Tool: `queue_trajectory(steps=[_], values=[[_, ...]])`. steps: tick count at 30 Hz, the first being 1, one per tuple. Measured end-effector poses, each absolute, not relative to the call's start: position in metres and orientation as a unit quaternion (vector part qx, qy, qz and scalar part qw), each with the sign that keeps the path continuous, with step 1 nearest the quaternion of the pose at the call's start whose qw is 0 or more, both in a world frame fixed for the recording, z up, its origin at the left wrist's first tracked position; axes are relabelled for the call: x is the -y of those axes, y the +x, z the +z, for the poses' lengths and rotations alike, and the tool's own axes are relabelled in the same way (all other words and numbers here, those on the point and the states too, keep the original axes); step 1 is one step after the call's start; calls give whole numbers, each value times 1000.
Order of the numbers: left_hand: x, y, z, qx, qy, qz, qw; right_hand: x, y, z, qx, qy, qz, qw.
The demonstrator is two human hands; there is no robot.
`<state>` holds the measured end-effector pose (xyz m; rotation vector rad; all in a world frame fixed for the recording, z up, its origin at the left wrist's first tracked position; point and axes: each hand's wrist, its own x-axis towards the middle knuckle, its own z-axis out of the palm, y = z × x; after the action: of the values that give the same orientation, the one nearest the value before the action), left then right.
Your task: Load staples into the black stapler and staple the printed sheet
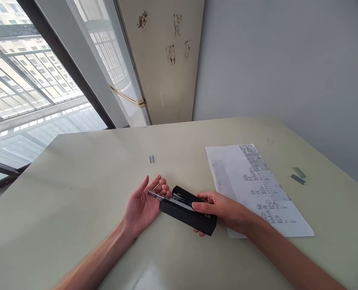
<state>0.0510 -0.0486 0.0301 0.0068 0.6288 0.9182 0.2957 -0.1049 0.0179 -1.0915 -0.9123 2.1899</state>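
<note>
A black stapler (186, 213) is held at its rear end by my right hand (216, 207), thumb on top and fingers underneath. Its metal magazine part (155, 195) juts out at the front, toward my left hand. Palm up, my left hand (144, 207) lies under and beside that front end. Its thumb is apart from the loosely curled fingers, and I see nothing gripped in it. Whether the palm touches the stapler I cannot tell. Past my left hand, a small strip of staples (151, 159) rests on the table.
Printed sheets of paper (227, 173) lie on the pale table (91, 193), partly under my right forearm. Two grey staple strips (297, 179) are farther right. A scuffed refrigerator (166, 88) stands behind the table, with a grey wall (272, 60) to its right and a window on the left.
</note>
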Motion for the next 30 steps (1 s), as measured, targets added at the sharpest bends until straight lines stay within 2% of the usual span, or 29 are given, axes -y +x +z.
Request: queue_trajectory(steps=[10, 13, 16, 20, 23, 26, 30], values=[[44, 54, 31, -323, 4, 448, 833, 106, 296, 12, 303, -362, 843, 259], [40, 51, 27, -345, 59, 475, 807, 107, 296, 17, 340, -393, 800, 299], [41, 44, 22, -397, 225, 497, 738, 107, 294, 23, 388, -438, 734, 346], [51, 34, 20, -506, 467, 475, 548, 108, 289, 23, 422, -460, 694, 360], [58, 32, 21, -525, 559, 451, 458, 109, 287, 22, 428, -471, 677, 369], [60, 34, 22, -531, 595, 429, 424, 111, 286, 23, 440, -494, 649, 376], [60, 36, 19, -527, 608, 402, 436, 113, 286, 24, 480, -531, 589, 375]])
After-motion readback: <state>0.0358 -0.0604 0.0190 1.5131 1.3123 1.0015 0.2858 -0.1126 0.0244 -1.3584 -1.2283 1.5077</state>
